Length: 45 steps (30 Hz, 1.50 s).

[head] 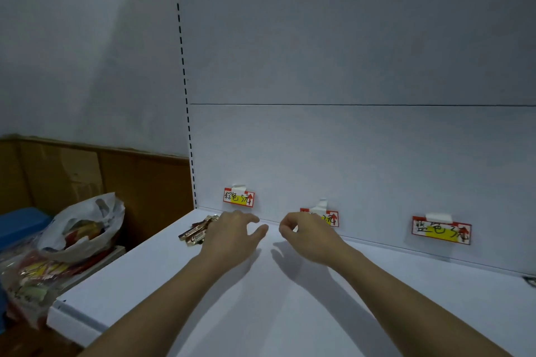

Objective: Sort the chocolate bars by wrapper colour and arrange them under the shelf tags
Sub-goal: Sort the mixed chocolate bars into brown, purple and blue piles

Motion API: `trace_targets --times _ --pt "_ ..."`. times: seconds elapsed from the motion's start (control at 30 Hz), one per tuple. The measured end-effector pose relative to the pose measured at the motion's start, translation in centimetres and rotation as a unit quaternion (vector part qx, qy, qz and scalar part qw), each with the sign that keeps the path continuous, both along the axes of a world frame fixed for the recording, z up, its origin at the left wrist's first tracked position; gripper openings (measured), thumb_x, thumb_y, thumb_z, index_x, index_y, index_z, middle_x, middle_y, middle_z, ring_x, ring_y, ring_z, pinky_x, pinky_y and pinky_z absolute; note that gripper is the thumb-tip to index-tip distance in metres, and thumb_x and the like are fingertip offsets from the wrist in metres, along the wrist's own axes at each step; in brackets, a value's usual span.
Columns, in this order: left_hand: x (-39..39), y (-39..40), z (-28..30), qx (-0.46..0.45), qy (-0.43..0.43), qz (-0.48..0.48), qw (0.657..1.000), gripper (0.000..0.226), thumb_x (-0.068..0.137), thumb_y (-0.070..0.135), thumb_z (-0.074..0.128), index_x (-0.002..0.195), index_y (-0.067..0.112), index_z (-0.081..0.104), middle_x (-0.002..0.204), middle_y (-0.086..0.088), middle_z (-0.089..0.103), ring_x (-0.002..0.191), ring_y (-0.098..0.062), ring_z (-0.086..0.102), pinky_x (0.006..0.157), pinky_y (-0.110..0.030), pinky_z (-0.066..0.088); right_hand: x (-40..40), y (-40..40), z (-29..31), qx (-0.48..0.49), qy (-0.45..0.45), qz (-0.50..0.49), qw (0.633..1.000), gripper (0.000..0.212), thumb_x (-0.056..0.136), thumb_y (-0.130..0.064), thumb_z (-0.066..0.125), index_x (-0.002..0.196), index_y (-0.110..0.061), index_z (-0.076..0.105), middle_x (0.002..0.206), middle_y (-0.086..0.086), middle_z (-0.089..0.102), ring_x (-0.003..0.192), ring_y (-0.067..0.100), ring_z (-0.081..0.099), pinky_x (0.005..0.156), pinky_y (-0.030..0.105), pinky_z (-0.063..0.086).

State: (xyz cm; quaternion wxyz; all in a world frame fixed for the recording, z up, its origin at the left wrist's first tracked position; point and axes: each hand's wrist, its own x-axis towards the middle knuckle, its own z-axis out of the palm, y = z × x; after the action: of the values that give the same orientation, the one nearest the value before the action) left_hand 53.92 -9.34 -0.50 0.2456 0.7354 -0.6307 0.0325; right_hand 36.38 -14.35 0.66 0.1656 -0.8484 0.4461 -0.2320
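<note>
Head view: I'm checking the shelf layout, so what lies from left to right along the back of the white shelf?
Brown-wrapped chocolate bars → left hand → right hand → red-bordered paper tag with yellow patch.

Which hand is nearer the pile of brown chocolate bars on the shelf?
Left. The left hand hovers right beside the brown bars, partly covering them. The right hand is farther right, in front of the middle tag.

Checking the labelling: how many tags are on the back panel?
3: left tag above the bars, middle tag partly behind the right hand, right tag.
</note>
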Motion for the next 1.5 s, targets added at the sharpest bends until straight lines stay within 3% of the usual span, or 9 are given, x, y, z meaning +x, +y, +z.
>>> trace_targets --times 0.33,0.53,0.83,1.03,1.13,1.3,1.37,1.43,1.5 --pt "-14.9 0.7 0.9 -0.008 0.041 -0.067 0.997 0.037 0.087 0.060 0.043 0.103 0.036 0.067 0.104 0.014 0.064 0.100 -0.010 0.054 0.081 -0.032 0.046 -15.4 2.8 1.1 -0.081 0.060 -0.048 0.994 0.028 0.095 -0.037 0.038 0.091 -0.024 0.063 0.094 -0.008 0.063 0.084 0.015 0.058 0.069 0.033 0.048" --pt "-24.5 0.8 1.0 0.015 0.060 -0.103 0.993 0.027 0.086 0.059 0.046 0.095 0.040 0.063 0.091 0.018 0.063 0.079 -0.001 0.056 0.057 -0.021 0.034 -25.5 4.3 1.8 -0.094 0.084 -0.081 0.989 0.024 0.093 -0.035 0.042 0.074 -0.025 0.055 0.078 -0.008 0.060 0.076 0.017 0.056 0.064 0.031 0.043" --pt "-40.8 -1.3 -0.7 0.056 0.126 -0.160 0.977 0.023 0.090 0.048 0.052 0.101 0.034 0.066 0.098 0.015 0.064 0.086 -0.007 0.059 0.070 -0.026 0.044 -42.3 4.4 0.6 -0.042 0.045 -0.153 0.986 0.018 0.090 -0.033 0.050 0.077 -0.028 0.062 0.073 -0.009 0.064 0.066 0.014 0.058 0.057 0.031 0.046" --pt "-48.6 -3.0 -1.5 0.062 0.164 -0.175 0.969 0.015 0.089 0.034 0.059 0.101 0.031 0.068 0.101 0.009 0.066 0.091 -0.012 0.060 0.076 -0.027 0.047 -51.4 3.2 0.2 -0.020 -0.013 -0.187 0.982 0.013 0.093 -0.027 0.056 0.089 -0.025 0.068 0.085 -0.010 0.067 0.077 0.010 0.063 0.072 0.030 0.053" --pt "-51.1 -4.1 -1.8 0.049 0.171 -0.163 0.970 0.026 0.090 0.030 0.061 0.115 0.025 0.066 0.114 0.003 0.065 0.104 -0.017 0.060 0.086 -0.030 0.050 -52.9 3.0 -1.2 -0.048 -0.036 -0.200 0.978 0.014 0.094 -0.022 0.055 0.090 -0.024 0.068 0.088 -0.007 0.067 0.079 0.012 0.062 0.074 0.034 0.053" --pt "-52.3 -4.8 -3.7 0.040 0.129 -0.184 0.973 0.032 0.090 0.030 0.063 0.122 0.025 0.064 0.117 0.001 0.066 0.104 -0.019 0.060 0.089 -0.034 0.048 -52.5 2.0 -3.2 -0.109 0.041 -0.176 0.977 0.025 0.098 -0.029 0.049 0.116 -0.022 0.064 0.118 -0.003 0.059 0.110 0.018 0.049 0.092 0.040 0.046" --pt "-51.5 -5.2 -3.8 0.061 0.124 -0.215 0.967 0.033 0.088 0.022 0.066 0.121 0.025 0.066 0.112 0.002 0.069 0.097 -0.014 0.061 0.084 -0.026 0.046 -52.2 1.4 -3.6 -0.115 0.067 -0.191 0.973 0.034 0.099 -0.035 0.044 0.129 -0.023 0.057 0.134 -0.004 0.053 0.121 0.019 0.045 0.098 0.042 0.042" --pt "-50.2 -5.6 -3.3 0.101 0.137 -0.240 0.956 0.038 0.083 0.010 0.069 0.119 0.023 0.068 0.109 0.003 0.071 0.092 -0.010 0.061 0.078 -0.016 0.040 -52.1 1.1 -4.3 -0.078 0.108 -0.202 0.970 0.044 0.100 -0.042 0.039 0.141 -0.027 0.045 0.149 -0.006 0.039 0.135 0.021 0.034 0.107 0.045 0.034" --pt "-49.0 -5.6 -2.7 0.137 0.144 -0.245 0.949 0.045 0.079 0.002 0.070 0.119 0.023 0.068 0.107 0.002 0.071 0.096 -0.011 0.063 0.082 -0.018 0.043 -52.1 0.8 -5.1 -0.026 0.156 -0.195 0.968 0.049 0.101 -0.048 0.032 0.147 -0.032 0.035 0.157 -0.009 0.027 0.144 0.021 0.020 0.114 0.050 0.023"
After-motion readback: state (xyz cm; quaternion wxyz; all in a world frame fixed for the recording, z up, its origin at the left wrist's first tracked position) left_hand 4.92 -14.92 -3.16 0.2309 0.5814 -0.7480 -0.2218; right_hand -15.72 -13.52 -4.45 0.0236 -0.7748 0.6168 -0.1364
